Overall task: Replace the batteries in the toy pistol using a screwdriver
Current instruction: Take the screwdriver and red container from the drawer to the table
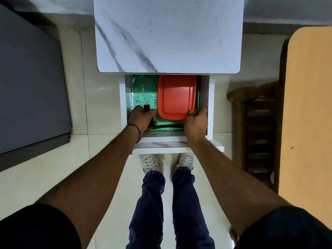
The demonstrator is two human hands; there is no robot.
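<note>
Red box (176, 97): our right hand (195, 123) fingers pinch its near corner. Left of them, our left hand (142, 119) fingers wrap the screwdriver (145, 106) handle.

Single head-worn view, wide-angle — looking steeply down, close over an open drawer (168, 137), floor below
</note>
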